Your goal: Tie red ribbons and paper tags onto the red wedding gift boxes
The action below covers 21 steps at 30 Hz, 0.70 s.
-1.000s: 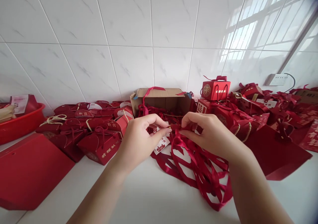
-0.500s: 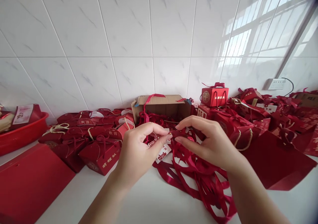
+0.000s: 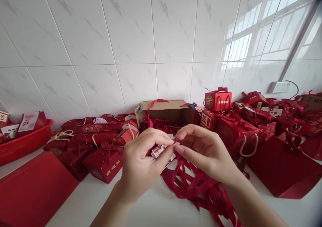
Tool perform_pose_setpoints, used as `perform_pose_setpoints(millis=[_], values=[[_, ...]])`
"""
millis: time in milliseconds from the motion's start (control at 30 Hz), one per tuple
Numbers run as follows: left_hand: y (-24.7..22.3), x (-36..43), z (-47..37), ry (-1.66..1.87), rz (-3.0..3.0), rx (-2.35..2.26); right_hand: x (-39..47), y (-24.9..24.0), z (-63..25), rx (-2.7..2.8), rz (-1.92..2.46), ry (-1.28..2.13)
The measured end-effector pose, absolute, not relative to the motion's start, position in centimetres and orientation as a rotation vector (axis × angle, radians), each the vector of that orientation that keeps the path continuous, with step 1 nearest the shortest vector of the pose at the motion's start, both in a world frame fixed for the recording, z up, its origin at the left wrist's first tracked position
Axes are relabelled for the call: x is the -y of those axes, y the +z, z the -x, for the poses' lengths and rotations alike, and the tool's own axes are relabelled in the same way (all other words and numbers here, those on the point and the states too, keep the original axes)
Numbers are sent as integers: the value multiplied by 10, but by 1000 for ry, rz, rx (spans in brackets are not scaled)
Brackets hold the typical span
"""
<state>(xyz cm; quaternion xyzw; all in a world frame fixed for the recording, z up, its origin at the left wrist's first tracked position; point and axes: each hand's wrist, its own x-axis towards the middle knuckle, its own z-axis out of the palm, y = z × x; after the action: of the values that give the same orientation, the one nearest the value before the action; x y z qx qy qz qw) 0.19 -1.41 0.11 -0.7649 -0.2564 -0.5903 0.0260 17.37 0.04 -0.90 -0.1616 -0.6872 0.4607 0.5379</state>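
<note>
My left hand (image 3: 143, 165) and my right hand (image 3: 205, 150) meet in the middle of the view, thumbs and forefingers pinched together. Between their fingertips shows a small bit of red ribbon; most of it is hidden by the fingers. Behind and below my left hand is a white tag (image 3: 158, 151) with red characters, partly covered. A tangle of red ribbons (image 3: 195, 186) lies on the white table under my right hand. Just beyond the hands stands an open cardboard box (image 3: 173, 104) with more red ribbon inside, one strip hanging over its edge.
Red gift boxes (image 3: 104, 163) crowd the left, beside a red basin (image 3: 27, 145) and a large flat red piece (image 3: 37, 190). On the right are a small red box (image 3: 217, 101) on top of others and a red bag (image 3: 281, 170). A tiled wall (image 3: 136, 29) stands behind.
My right fingertips have come in to meet the left ones at the ribbon; before, they were a little apart. The view has tilted slightly upward.
</note>
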Motion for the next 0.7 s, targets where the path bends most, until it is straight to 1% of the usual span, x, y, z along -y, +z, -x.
perform_pose_setpoints(millis=[200, 300, 500, 700], values=[[6, 19, 4, -1815, 2479, 813, -6, -9, -180, 1605, 217, 1462], [8, 19, 4, -1826, 2544, 778, -10, -9, -180, 1566, 165, 1577], [8, 22, 3, -1782, 2572, 720, -14, -11, -180, 1485, 209, 1656], [7, 22, 2, -1675, 2544, 734, -14, -11, -181, 1452, 284, 1596]])
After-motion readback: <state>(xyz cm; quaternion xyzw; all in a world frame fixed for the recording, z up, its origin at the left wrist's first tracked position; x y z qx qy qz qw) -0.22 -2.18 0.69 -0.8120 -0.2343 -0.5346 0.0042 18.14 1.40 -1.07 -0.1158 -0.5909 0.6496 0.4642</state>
